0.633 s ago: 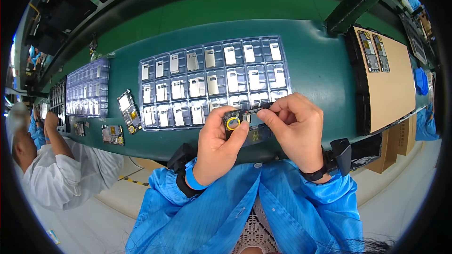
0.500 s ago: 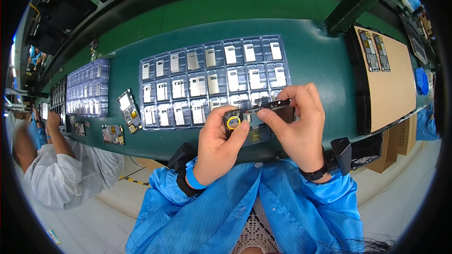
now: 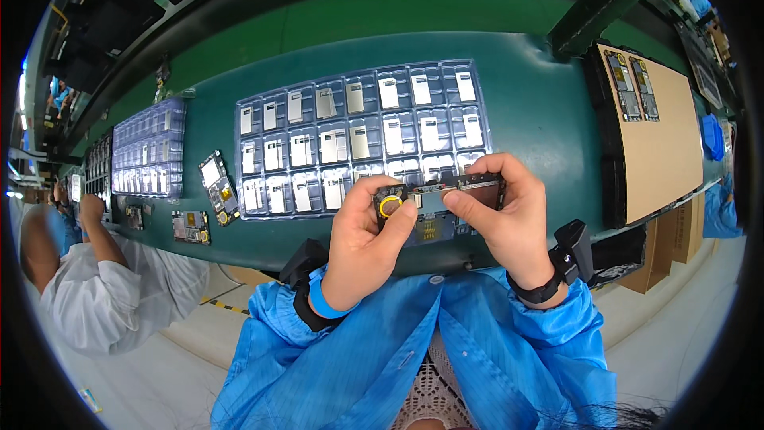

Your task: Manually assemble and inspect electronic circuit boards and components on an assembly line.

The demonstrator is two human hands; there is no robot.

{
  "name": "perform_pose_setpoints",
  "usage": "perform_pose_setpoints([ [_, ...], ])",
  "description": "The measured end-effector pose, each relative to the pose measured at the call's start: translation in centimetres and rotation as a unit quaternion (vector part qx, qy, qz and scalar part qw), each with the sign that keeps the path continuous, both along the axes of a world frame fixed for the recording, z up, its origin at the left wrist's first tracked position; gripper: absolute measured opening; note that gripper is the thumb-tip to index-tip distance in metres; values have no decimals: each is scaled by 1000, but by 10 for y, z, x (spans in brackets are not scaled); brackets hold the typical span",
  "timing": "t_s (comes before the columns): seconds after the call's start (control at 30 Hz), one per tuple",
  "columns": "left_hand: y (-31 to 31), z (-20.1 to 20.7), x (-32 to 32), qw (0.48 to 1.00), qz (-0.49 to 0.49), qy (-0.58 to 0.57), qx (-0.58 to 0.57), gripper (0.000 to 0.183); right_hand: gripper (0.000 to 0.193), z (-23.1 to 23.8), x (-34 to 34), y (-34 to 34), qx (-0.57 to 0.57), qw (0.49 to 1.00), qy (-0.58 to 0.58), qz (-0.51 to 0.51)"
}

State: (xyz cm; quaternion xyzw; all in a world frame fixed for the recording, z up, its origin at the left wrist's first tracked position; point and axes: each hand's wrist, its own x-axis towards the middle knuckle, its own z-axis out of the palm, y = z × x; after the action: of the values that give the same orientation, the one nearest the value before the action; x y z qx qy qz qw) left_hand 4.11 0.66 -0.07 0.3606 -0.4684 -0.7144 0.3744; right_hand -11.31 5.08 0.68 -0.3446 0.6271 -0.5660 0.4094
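Just in front of the plastic tray, a dark circuit board (image 3: 430, 201) is held level between my two hands. It has a yellow ring near its left end, a silvery patch in the middle and a brownish area at the right. My left hand (image 3: 364, 235) is closed on the left end, thumb beside the yellow ring. At the other end my right hand (image 3: 513, 215) grips the board, its thumb on the upper face near the middle. Below the board shows a dark piece with gold contacts (image 3: 430, 229); whether it is joined to the board I cannot tell.
A clear compartment tray (image 3: 374, 112) holds several pale metal plates on the green table (image 3: 533, 111). To its left lie loose circuit boards (image 3: 218, 185) and another tray (image 3: 150, 143). At right, two boards (image 3: 630, 87) rest on a tan sheet (image 3: 660, 155). A person in white (image 3: 119, 291) sits at left.
The board has turned to lie more level, its right end dropping slightly. My right thumb has shifted a little along it. Both hands keep hold.
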Motion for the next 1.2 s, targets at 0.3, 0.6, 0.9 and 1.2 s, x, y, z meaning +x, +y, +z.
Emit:
perform_pose_setpoints([
  [0.3,1,-7,-4,996,27,-56,-59,15,21,-7,10,5,-32,999,8,-42],
  [0.6,-12,-3,-13,999,-29,-42,8,21,23,-8,-13,-4,33,999,10,0],
  [0.9,-7,-12,-18,997,-29,-63,-21,29,25,0,-33,11,23,996,68,60],
  [1.2,-8,-9,-28,995,-92,-4,-20,49,17,33,-231,45,-34,977,33,-207],
])
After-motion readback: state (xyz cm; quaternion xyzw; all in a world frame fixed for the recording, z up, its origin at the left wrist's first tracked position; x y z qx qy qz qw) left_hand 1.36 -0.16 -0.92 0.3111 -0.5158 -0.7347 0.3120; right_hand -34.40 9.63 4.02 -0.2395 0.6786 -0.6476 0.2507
